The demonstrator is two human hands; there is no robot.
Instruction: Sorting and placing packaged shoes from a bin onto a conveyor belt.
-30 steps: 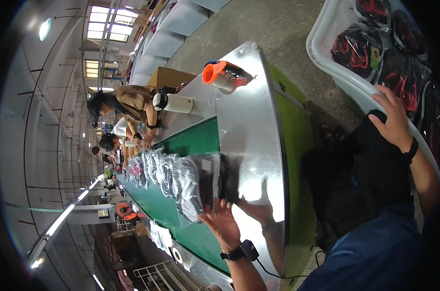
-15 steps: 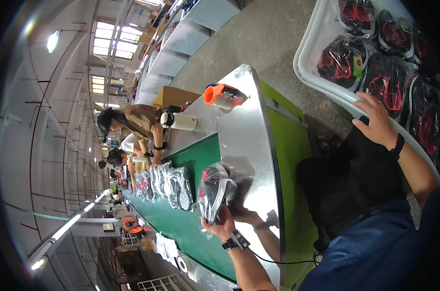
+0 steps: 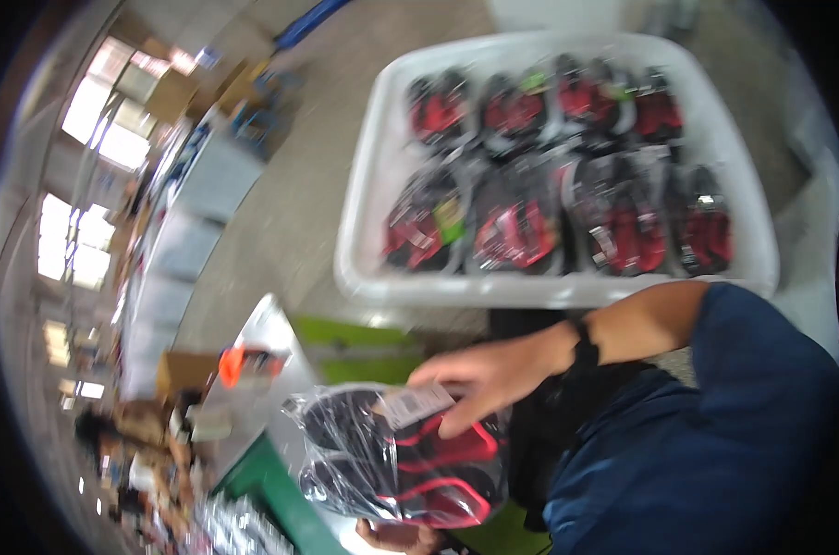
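Only partly visible, left hand [image 3: 399, 536] behind bagged shoes [image 3: 391, 472].

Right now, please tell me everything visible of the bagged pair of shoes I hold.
The bagged pair of shoes is black with red parts toward the picture's right, inside clear, wrinkled plastic. Both shoes are side by side. A pale tag shows near the upper edge, where the right hand grips the pair. The left hand is below; its contact is unclear.

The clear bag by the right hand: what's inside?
The clear bag holds what looks like a pair of black shoes with red trim. A white label and the right hand cover part; their far side is hidden.
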